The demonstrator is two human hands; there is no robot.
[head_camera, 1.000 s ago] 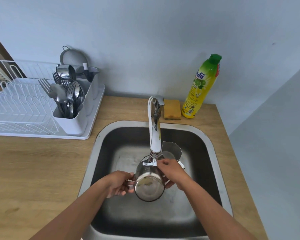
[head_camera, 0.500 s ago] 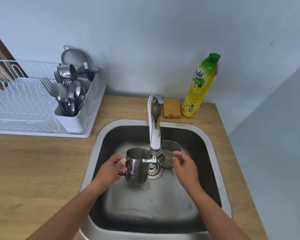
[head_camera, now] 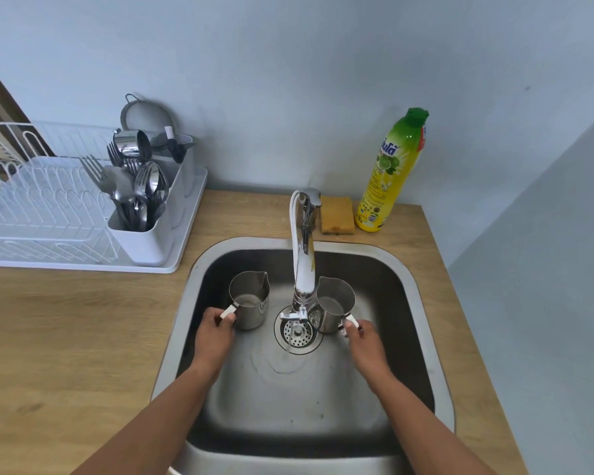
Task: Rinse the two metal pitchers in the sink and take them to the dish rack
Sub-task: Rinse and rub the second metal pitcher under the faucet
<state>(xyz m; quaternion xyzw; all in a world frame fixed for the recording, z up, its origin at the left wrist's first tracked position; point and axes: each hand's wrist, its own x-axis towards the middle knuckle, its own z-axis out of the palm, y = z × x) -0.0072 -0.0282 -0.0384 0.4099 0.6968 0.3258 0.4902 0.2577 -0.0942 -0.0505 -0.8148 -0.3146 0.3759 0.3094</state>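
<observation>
Two steel pitchers stand upright inside the steel sink, one on each side of the tap. My left hand grips the handle of the left pitcher. My right hand grips the handle of the right pitcher. A thin stream of water falls from the tap onto the drain strainer between the two pitchers. The white dish rack sits on the counter at the left, apart from both hands.
A white cutlery holder full of forks and spoons stands at the rack's right end, with a metal cup and strainer behind it. A yellow sponge and a green-capped soap bottle stand behind the sink. The wooden counter surrounds the sink.
The left pitcher was tipped under the tap with both hands on it; now it stands upright at the sink's left. My right hand has moved right and taken the second pitcher's handle.
</observation>
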